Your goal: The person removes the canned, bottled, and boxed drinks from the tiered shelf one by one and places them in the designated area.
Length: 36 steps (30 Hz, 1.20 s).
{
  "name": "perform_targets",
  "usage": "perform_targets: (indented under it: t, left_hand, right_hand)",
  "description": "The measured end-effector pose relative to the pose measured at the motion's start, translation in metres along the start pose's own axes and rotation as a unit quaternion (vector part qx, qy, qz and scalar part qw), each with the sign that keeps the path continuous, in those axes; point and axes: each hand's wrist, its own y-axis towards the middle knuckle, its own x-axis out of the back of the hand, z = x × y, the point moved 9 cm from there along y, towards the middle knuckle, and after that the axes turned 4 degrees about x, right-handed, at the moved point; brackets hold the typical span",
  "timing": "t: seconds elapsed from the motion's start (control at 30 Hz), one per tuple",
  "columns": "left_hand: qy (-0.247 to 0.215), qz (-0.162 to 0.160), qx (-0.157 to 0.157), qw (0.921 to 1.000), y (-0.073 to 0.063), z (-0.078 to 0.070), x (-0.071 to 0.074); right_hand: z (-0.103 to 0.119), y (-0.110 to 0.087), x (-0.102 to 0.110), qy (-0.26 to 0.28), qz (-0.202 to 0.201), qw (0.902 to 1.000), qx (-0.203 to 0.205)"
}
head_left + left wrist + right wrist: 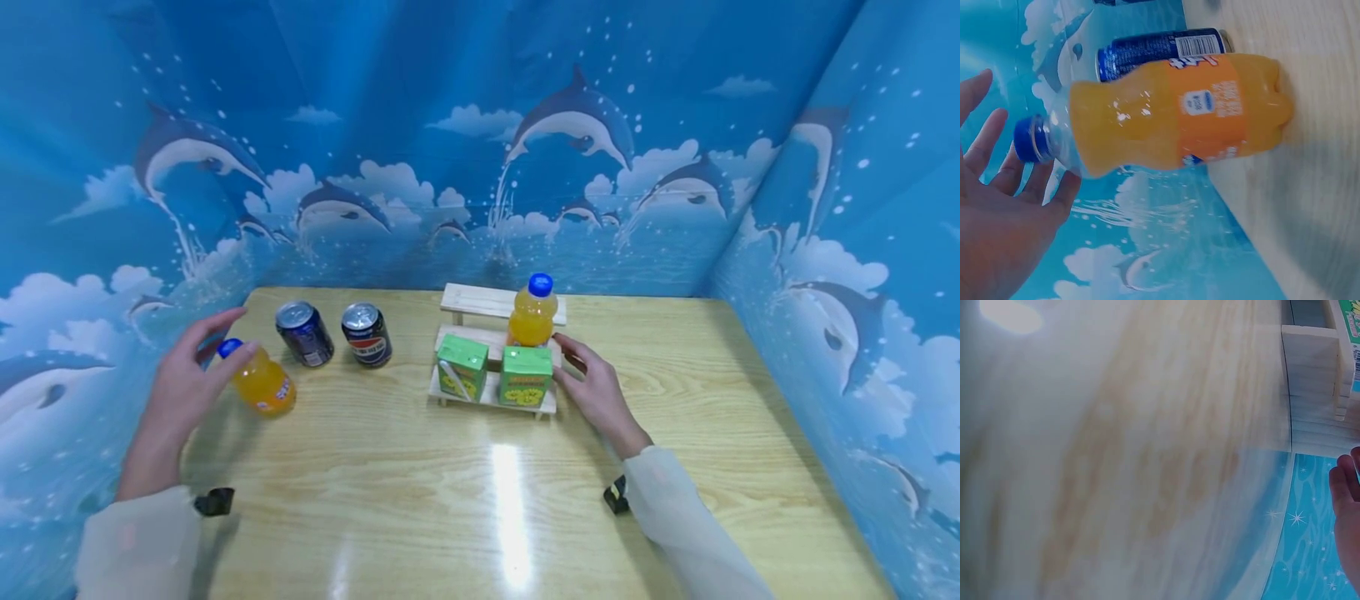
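- Two pale sleeves came nearest, the left sleeve [142, 542] in front of the wooden stand [480, 298] and well to its left, the right sleeve [690, 525] in front and to its right. At each cuff was a small black piece [215, 502].
- Light wood-grained tabletop [360, 500] spread in front of the stand and to both sides.
- Just beside the stand's right end was the right hand [596, 392], its fingers loosely extended and holding nothing visible; whether the fingertips touched the wood, I could not tell.
- Well left of the stand, the left hand [180, 379] reached round the cap end of an orange drink bottle [266, 387], fingers spread wide rather than curled; contact was unclear. That blue-capped bottle stood upright on the tabletop.
- On the stand's lowest step sat two green cartons, the left carton [462, 368] with a pale straw across its front, the right carton [527, 379] near the right end.
- Left of the stand stood a Pepsi can [367, 337], and farther left a dark blue can [304, 336].
- On the stand's middle step, toward the right, stood a second orange bottle [533, 315], its base partly hidden.
- Behind the stand rose a blue dolphin-print backdrop [465, 83].
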Motion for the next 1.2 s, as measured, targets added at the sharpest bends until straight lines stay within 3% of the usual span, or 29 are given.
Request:
perform_targets:
  t: [0.2,0.43,0.83,1.2]
  left_hand:
    - [0.072,-0.012,-0.087,0.9936,0.001,-0.031,-0.003]
    - [0.081,0.0,-0.12,0.9895,0.008,-0.058,-0.019]
    - [0.064,0.067,-0.153,0.9839,0.02,-0.111,-0.079]
    - [0.034,0.143,-0.187,0.9714,0.031,-0.146,-0.139]
  right_hand:
    - [-0.001,0.0,0.0,-0.002,0.004,0.9999,-0.011]
    - [0.0,-0.001,0.0,-0.009,0.002,0.9999,-0.009]
    - [0.001,-0.002,0.0,-0.005,0.003,0.9998,-0.019]
    - [0.003,0.0,0.0,-0.016,0.005,0.9997,-0.018]
